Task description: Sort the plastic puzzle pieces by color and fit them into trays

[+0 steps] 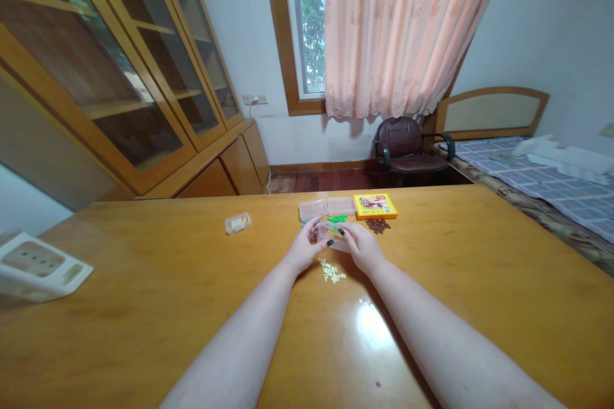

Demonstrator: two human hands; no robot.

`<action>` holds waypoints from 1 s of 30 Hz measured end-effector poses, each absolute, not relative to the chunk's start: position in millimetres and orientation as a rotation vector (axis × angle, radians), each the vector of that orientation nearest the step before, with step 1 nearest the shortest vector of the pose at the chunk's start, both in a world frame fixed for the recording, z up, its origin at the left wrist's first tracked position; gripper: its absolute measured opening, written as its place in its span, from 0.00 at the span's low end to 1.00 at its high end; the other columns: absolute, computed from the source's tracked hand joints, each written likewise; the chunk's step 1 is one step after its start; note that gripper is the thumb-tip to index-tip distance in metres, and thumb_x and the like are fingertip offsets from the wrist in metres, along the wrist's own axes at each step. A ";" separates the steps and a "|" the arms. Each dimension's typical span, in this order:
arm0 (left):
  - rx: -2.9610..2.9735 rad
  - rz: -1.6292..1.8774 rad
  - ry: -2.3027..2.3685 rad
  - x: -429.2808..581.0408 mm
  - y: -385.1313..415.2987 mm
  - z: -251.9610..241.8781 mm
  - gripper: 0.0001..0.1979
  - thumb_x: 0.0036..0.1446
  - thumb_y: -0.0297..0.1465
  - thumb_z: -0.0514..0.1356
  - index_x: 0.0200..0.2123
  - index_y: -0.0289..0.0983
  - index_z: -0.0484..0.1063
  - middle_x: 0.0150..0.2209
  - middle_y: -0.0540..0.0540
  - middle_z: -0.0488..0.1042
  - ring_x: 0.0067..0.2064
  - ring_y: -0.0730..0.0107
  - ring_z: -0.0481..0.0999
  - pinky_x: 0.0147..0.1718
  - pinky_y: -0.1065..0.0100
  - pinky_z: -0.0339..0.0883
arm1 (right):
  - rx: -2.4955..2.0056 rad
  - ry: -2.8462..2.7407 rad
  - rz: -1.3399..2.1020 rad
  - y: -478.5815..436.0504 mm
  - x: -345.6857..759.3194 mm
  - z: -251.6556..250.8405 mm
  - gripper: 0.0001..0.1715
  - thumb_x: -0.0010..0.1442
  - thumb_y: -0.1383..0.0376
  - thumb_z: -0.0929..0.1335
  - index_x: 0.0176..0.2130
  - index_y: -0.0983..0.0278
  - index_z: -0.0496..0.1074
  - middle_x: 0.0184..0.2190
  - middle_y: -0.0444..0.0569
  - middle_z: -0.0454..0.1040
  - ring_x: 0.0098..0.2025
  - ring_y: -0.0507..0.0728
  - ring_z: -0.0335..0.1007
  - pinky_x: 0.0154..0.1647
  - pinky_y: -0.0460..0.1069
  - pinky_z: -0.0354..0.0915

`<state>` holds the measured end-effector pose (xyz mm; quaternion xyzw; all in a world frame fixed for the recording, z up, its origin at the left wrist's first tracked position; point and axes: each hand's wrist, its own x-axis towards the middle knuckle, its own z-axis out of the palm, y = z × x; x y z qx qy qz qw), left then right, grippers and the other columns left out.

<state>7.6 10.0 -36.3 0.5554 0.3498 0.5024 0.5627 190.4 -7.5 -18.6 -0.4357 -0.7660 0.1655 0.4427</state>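
Observation:
Both my left hand (304, 248) and my right hand (363, 245) are closed on a small clear plastic box (339, 244), one at each side. It is held a little above the table, and its far part is partly hidden by my fingers. Just in front of it lies a scattered heap of cream-coloured pieces (330, 271). Green pieces (338, 219) lie behind the box. A bit of blue shows by my left fingers, too covered to make out. To the right of my right hand is a pile of brown pieces (378, 225).
Two clear plastic trays (313, 209) and a yellow box (375, 206) stand along the far side of the wooden table (192, 307). A small clear container (238, 223) with something pale in it lies to the left. A white carton (42, 268) stands at the left edge.

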 end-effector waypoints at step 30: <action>1.748 0.988 0.804 3.1 5.6 -38.4 0.31 0.52 0.25 0.57 0.60 0.43 0.58 0.62 0.44 0.58 0.59 0.59 0.63 0.60 0.56 0.53 | -0.855 -0.651 1.295 20.5 198.1 -24.8 0.18 0.45 0.55 0.72 0.32 0.64 0.68 0.18 0.43 0.74 0.17 0.50 0.66 0.21 0.45 0.63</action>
